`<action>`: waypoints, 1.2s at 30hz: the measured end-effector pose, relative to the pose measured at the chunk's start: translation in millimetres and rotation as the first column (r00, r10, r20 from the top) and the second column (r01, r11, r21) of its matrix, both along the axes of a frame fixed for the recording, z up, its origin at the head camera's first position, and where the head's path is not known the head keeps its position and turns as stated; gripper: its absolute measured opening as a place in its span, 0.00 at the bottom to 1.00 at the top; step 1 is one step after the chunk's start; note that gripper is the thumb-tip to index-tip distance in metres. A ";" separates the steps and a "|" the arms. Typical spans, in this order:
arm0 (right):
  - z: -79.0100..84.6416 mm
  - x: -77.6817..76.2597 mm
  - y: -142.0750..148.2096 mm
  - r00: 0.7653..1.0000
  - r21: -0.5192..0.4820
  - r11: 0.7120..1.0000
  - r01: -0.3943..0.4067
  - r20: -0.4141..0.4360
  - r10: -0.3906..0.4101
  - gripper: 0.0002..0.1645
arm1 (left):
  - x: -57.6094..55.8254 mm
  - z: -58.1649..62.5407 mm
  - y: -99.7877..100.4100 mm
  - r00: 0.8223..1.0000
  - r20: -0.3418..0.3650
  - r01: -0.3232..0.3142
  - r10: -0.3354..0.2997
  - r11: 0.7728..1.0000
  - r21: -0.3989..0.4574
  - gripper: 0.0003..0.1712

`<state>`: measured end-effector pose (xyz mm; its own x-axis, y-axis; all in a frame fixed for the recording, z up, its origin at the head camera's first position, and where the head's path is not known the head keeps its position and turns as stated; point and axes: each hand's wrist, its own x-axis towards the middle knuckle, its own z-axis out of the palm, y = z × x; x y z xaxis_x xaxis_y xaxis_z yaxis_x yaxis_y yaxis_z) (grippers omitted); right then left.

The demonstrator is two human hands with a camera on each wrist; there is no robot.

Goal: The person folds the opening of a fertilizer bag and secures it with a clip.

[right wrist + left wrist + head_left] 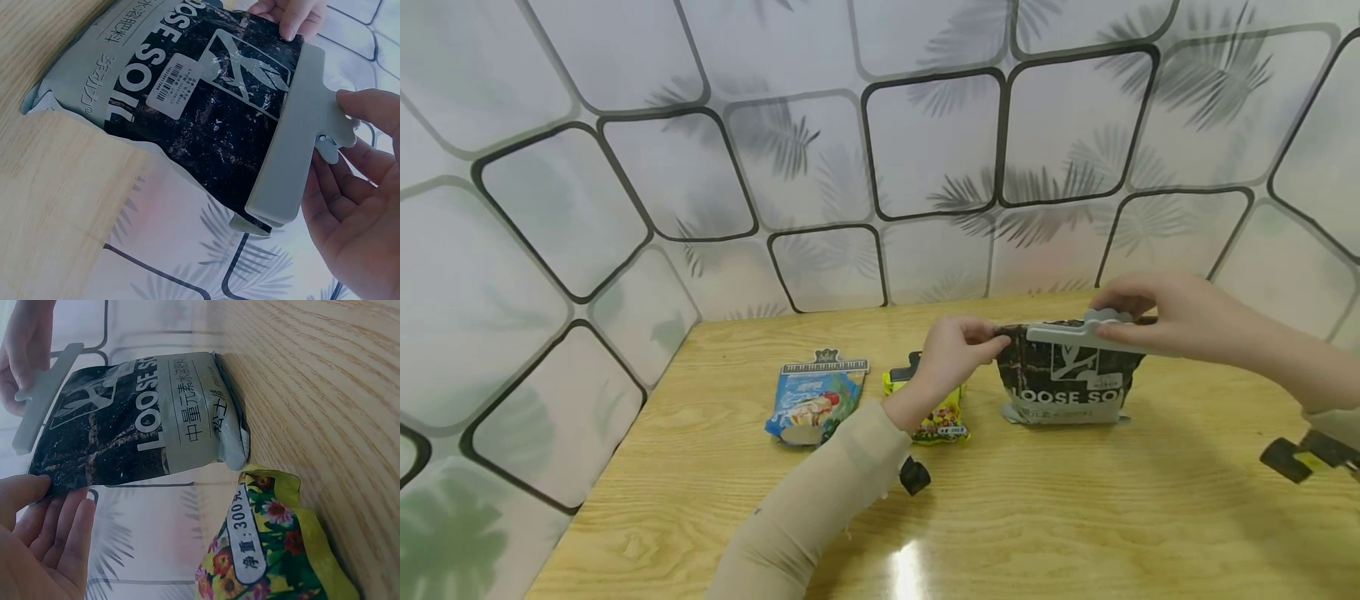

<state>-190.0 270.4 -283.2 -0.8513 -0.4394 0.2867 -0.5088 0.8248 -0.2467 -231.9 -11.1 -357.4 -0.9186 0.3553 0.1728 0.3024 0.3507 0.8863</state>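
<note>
A black and grey bag (1063,385) printed LOOSE SOIL stands upright on the table, right of centre in the head view. My left hand (953,350) pinches its top left corner between thumb and fingers. Along the top edge lies a pale grey bag clip (289,147), which my right hand (1187,321) pinches by its scalloped handle. The right wrist view shows the clip's long bar across the bag's top, with the handle between thumb and fingers. A white barcode label (174,87) is stuck on the bag's dark front.
A yellow flowered packet (943,421) with a black clip lies left of the soil bag, partly behind my left arm. Further left is a blue packet (808,404) with a piano-key patterned clip (825,366). Patterned curtain-like walls (820,167) border the wooden table (700,467).
</note>
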 end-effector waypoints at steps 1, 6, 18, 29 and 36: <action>0.6 0.0 -0.5 1.000 -0.006 1.000 0.004 -0.001 -0.004 0.16 | 0.3 0.4 0.0 1.000 0.001 -0.001 0.001 1.000 0.001 0.12; 3.2 -2.0 -1.3 1.000 -0.008 1.000 0.007 -0.008 -0.007 0.15 | 2.5 2.5 -0.4 1.000 -0.004 -0.007 0.007 1.000 -0.023 0.13; 13.0 -5.5 -2.4 0.997 0.033 0.999 0.008 -0.072 -0.006 0.15 | 1.5 1.3 0.0 1.000 0.000 0.001 -0.001 1.000 -0.011 0.13; 16.8 -6.6 -4.1 0.997 0.082 0.996 0.031 -0.075 -0.025 0.15 | 1.8 1.4 0.2 1.000 0.005 -0.001 0.001 1.000 0.005 0.12; 19.5 -8.2 -5.9 0.992 0.138 0.990 0.002 -0.125 0.015 0.13 | 1.6 1.0 -0.1 1.000 0.001 -0.006 0.006 1.000 -0.006 0.12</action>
